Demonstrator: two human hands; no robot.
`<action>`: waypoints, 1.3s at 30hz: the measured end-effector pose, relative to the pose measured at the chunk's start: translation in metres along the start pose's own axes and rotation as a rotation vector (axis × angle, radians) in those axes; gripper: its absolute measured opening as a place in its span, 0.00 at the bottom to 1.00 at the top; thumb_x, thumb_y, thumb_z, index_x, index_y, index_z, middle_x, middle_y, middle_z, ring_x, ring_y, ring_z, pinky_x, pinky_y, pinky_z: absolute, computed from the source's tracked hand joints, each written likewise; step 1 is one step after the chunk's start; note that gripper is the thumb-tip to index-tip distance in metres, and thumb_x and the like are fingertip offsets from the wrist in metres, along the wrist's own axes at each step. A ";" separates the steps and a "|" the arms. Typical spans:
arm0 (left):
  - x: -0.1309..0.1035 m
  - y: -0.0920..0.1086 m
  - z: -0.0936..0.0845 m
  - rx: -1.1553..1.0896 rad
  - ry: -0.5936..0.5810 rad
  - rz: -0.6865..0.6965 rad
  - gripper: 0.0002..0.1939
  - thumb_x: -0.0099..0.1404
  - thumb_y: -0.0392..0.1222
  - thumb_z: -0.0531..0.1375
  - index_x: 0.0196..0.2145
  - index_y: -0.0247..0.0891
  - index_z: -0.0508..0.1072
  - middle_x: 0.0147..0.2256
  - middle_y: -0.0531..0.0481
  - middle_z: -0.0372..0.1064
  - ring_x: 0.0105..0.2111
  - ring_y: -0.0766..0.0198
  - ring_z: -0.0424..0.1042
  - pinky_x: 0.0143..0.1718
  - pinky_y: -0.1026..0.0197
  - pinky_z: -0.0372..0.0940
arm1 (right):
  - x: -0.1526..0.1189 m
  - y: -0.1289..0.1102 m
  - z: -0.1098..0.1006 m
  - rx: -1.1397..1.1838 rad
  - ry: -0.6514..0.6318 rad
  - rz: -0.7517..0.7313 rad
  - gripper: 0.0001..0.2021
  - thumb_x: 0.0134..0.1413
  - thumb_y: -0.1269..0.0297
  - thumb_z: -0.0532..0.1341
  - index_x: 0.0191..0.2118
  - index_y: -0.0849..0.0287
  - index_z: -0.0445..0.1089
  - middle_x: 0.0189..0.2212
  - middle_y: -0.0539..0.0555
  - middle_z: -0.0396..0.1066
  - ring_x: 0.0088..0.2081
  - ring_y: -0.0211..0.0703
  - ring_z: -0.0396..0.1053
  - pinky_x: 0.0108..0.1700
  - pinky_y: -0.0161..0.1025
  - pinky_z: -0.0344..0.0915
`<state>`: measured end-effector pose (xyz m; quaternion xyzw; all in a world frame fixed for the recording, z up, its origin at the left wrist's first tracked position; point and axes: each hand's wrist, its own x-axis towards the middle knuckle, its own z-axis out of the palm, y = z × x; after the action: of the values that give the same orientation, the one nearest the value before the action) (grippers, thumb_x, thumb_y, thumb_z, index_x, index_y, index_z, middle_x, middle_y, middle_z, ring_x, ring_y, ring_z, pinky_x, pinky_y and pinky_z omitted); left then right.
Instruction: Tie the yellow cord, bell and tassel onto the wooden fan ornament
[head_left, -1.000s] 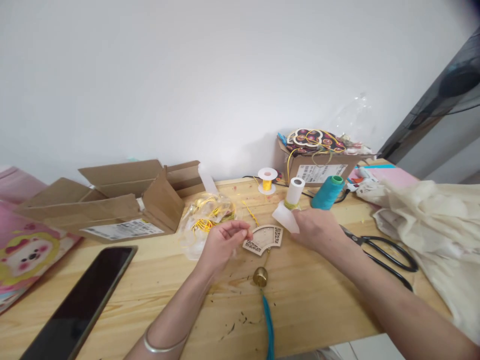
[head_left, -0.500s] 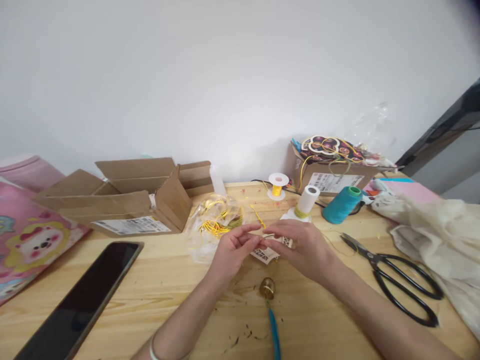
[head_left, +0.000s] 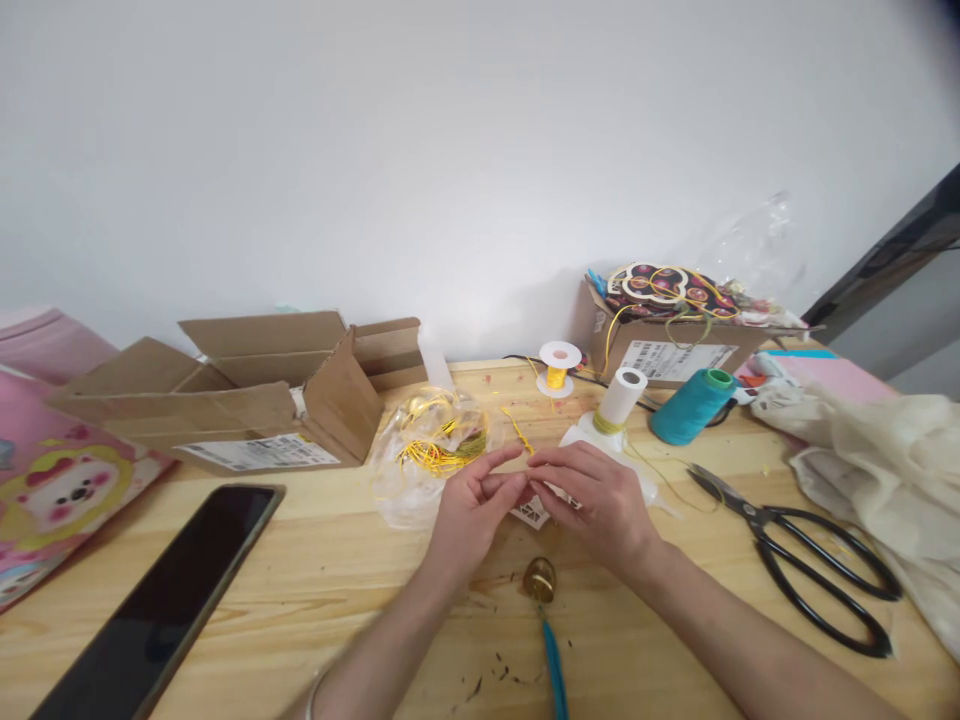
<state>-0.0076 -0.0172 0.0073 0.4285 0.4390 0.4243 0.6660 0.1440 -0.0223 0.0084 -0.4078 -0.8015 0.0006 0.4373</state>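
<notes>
My left hand [head_left: 471,505] and my right hand [head_left: 592,500] meet fingertip to fingertip over a small fan-shaped wooden cutout [head_left: 531,514], which they mostly hide. Both pinch at something thin there; a thread is too fine to make out. Below the cutout hangs a small brass bell [head_left: 539,579] with a teal tassel [head_left: 555,670] lying on the wooden table [head_left: 315,590]. A white cone spool [head_left: 619,407] with olive-yellow thread stands just beyond my right hand.
A clear bag of yellow cord [head_left: 431,445] lies left of my hands. Black scissors [head_left: 810,560] and cream cloth [head_left: 885,470] are at right, a teal spool [head_left: 686,405] and small yellow reel [head_left: 559,365] behind. An open cardboard box [head_left: 232,400] and a dark phone [head_left: 161,600] are at left.
My right hand left the white spool and came down to meet my left hand over the wooden cutout. The view shifted slightly.
</notes>
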 end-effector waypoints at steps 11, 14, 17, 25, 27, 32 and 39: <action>-0.003 0.002 0.003 0.104 -0.030 0.057 0.11 0.51 0.44 0.61 0.30 0.34 0.76 0.29 0.48 0.75 0.30 0.62 0.73 0.36 0.62 0.67 | 0.000 0.001 0.002 0.054 -0.038 0.026 0.06 0.49 0.73 0.57 0.31 0.58 0.71 0.32 0.53 0.74 0.33 0.39 0.68 0.34 0.36 0.67; -0.003 0.003 0.002 0.129 -0.028 0.072 0.11 0.52 0.44 0.61 0.30 0.34 0.76 0.28 0.48 0.75 0.29 0.62 0.73 0.35 0.62 0.67 | 0.000 0.001 0.003 0.186 -0.040 0.122 0.07 0.49 0.72 0.57 0.31 0.58 0.72 0.32 0.53 0.74 0.34 0.38 0.69 0.35 0.36 0.68; -0.002 0.003 0.001 0.143 -0.033 0.070 0.11 0.52 0.43 0.61 0.30 0.34 0.76 0.27 0.48 0.75 0.28 0.62 0.73 0.34 0.62 0.68 | 0.000 0.001 0.004 0.293 -0.049 0.212 0.06 0.49 0.71 0.58 0.31 0.57 0.73 0.32 0.53 0.74 0.34 0.37 0.70 0.36 0.35 0.69; -0.002 0.001 -0.001 0.233 0.027 0.111 0.07 0.52 0.39 0.59 0.23 0.36 0.76 0.22 0.51 0.74 0.24 0.63 0.73 0.30 0.63 0.68 | -0.003 0.001 0.009 0.208 -0.028 0.080 0.07 0.51 0.71 0.56 0.31 0.58 0.72 0.31 0.54 0.73 0.32 0.37 0.70 0.33 0.35 0.68; -0.002 0.002 -0.001 0.253 0.052 0.122 0.06 0.51 0.37 0.59 0.22 0.36 0.76 0.21 0.52 0.74 0.24 0.63 0.72 0.29 0.64 0.68 | -0.005 0.000 0.010 0.209 -0.035 0.083 0.07 0.51 0.70 0.56 0.31 0.58 0.72 0.31 0.54 0.73 0.32 0.37 0.70 0.33 0.34 0.68; -0.004 0.004 0.000 0.223 0.019 0.114 0.07 0.52 0.39 0.59 0.25 0.36 0.77 0.23 0.51 0.74 0.24 0.63 0.73 0.31 0.62 0.68 | -0.007 0.001 0.010 0.297 -0.043 0.209 0.07 0.50 0.70 0.57 0.31 0.57 0.73 0.32 0.54 0.73 0.34 0.38 0.70 0.35 0.36 0.69; -0.005 0.003 0.000 0.218 -0.021 0.107 0.09 0.53 0.42 0.59 0.28 0.35 0.76 0.26 0.49 0.75 0.27 0.61 0.73 0.33 0.61 0.68 | -0.006 0.001 0.008 0.304 -0.032 0.207 0.07 0.50 0.71 0.57 0.31 0.57 0.72 0.31 0.54 0.73 0.34 0.38 0.71 0.36 0.35 0.69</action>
<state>-0.0099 -0.0213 0.0110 0.5259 0.4519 0.4044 0.5964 0.1409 -0.0228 -0.0005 -0.4172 -0.7529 0.1731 0.4787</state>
